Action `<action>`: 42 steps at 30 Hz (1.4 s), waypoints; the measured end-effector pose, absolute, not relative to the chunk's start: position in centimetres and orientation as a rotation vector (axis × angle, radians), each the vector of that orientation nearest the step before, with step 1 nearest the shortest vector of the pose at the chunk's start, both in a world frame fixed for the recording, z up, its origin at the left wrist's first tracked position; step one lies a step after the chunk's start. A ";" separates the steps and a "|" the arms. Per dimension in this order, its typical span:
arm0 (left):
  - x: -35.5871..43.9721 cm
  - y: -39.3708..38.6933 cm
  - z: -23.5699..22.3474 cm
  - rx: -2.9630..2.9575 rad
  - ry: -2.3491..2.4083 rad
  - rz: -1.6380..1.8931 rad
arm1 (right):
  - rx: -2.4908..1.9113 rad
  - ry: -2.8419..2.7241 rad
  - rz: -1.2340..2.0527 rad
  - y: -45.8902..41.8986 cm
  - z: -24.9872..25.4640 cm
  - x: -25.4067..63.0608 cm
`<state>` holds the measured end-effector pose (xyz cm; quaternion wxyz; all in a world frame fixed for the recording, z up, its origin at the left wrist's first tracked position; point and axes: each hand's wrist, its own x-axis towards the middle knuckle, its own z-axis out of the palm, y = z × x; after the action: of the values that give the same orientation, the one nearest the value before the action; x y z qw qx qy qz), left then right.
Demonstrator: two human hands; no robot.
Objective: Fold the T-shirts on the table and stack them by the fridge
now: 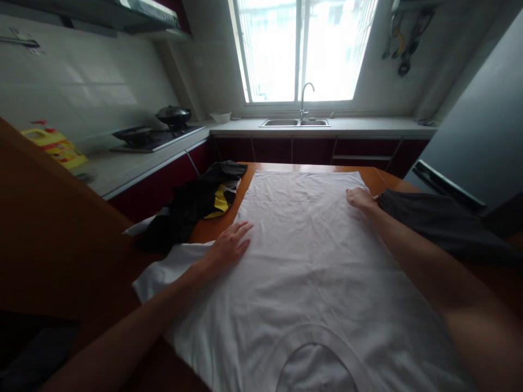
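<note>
White cloth T-shirt (302,234) runs near-to-far; left hand (229,243) spread loosely, right hand (360,198) curled nearer its far end, grip unclear!

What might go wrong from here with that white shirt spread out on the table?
The right hand, at the far right edge of the white shirt, is close beside a dark grey garment and might catch it. The shirt's hem lies near the far edge of the table, so a forward push could slide it over. Wrinkles across the fabric might also stay.
</note>
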<state>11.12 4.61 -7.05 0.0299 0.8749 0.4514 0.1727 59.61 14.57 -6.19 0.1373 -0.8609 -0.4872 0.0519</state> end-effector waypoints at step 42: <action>7.2 -7.9 -7.1 2.897 1.356 0.401 | -2.253 -1.657 -0.391 -22.8 -8.7 60.6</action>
<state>7.22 -7.86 -7.07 -0.0409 0.8978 0.4204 0.1244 60.63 -22.79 -8.65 0.1581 -0.7878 -0.5794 -0.1366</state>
